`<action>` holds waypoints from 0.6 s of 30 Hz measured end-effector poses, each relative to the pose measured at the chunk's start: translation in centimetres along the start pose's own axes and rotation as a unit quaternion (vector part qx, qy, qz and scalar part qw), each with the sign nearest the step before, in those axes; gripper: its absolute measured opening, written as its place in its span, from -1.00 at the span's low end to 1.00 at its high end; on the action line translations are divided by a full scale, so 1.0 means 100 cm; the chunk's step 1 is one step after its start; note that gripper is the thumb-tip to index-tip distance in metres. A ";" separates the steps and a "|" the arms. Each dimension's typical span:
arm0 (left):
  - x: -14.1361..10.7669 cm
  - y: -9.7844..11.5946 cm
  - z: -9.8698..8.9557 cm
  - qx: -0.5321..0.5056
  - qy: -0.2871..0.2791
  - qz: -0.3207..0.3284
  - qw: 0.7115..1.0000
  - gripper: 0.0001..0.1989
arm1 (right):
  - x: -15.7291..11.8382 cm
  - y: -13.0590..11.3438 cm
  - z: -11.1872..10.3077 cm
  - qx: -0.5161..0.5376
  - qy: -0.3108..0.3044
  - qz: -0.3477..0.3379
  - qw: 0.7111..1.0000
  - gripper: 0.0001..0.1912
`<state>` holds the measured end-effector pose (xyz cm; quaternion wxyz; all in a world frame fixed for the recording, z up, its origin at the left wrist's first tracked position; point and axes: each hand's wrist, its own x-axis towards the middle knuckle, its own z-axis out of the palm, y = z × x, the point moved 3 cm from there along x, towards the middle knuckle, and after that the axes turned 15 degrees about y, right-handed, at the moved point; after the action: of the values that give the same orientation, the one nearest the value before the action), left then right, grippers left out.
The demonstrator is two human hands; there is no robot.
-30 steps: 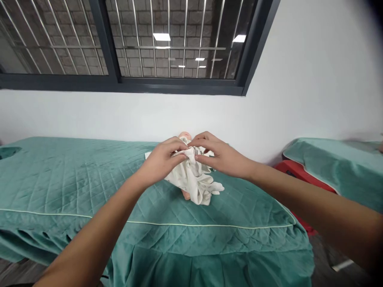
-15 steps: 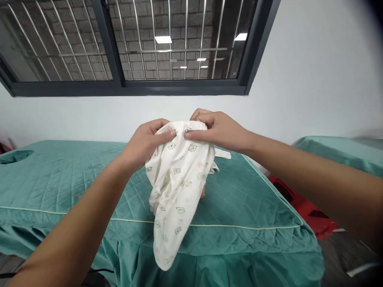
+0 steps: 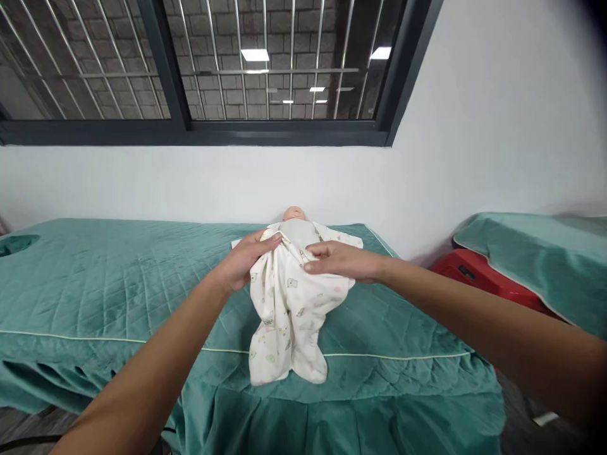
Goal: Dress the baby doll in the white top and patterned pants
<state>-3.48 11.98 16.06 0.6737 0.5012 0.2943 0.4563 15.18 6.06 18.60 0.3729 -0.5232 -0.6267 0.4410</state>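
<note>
White printed cloth, gathered at the waist, is found in hand: a pair of loose white trousers with small green and pink figures [image 3: 284, 303]. The trousers are located over the lower part of a pale pink baby doll [image 3: 294, 213], with both legs extended toward the near edge of the bed; whether the doll's own legs lie inside cannot be told. The gathered waist is gripped at one side by the fingers of the left hand [image 3: 244, 256], the thumb being laid on the front of the cloth. The opposite side is touched by the fingers of the right hand [image 3: 348, 260], thumb and forefinger being held slightly apart over the folds; whether cloth is pinched there cannot be told.

The doll is laid on its back, head toward the wall, and is dressed in a white long-sleeved cloth top [image 3: 303, 232], its sleeves spread to either side. The doll is supported by a bed with a green quilted velvet cover [image 3: 156, 272], by which a pale piped edge and a pleated skirt are shown. To the right, a red plastic object [image 3: 467, 272] is partly covered by a second smooth green cloth cover [image 3: 545, 253]. Above, a dark-framed barred window [image 3: 284, 134] is set in the plain white wall [image 3: 190, 183].
</note>
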 end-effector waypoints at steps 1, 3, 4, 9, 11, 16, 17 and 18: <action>0.000 -0.008 0.004 -0.025 0.004 -0.010 1.000 -0.61 | -0.001 0.005 0.003 -0.005 -0.022 0.014 1.000 -0.64; -0.002 -0.027 0.012 -0.072 -0.010 -0.063 0.995 -0.57 | -0.001 0.014 0.008 0.012 -0.037 0.037 0.999 -0.62; -0.005 -0.037 0.015 -0.091 -0.020 -0.096 0.991 -0.53 | 0.000 0.017 0.009 0.033 -0.025 0.043 0.998 -0.60; -0.018 -0.070 0.024 -0.056 -0.062 -0.151 0.985 -0.52 | 0.015 0.033 0.005 0.185 0.109 0.033 0.976 -0.59; -0.022 -0.074 0.024 0.026 -0.102 -0.141 0.984 -0.61 | 0.020 0.040 0.003 0.210 0.124 0.037 0.969 -0.61; -0.016 -0.068 0.009 -0.003 -0.026 -0.138 0.990 -0.74 | 0.020 0.053 0.003 0.226 0.106 0.057 0.967 -0.60; -0.013 -0.066 0.004 -0.039 0.002 -0.132 0.991 -0.73 | 0.019 0.056 0.005 0.220 0.097 0.062 0.969 -0.59; -0.010 -0.066 -0.001 -0.069 0.021 -0.125 0.989 -0.70 | 0.017 0.059 0.007 0.209 0.081 0.070 0.972 -0.58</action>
<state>-1.86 10.54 9.76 0.7524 0.4028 0.3364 0.3980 16.20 7.95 12.85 0.4921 -0.5101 -0.4500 0.5432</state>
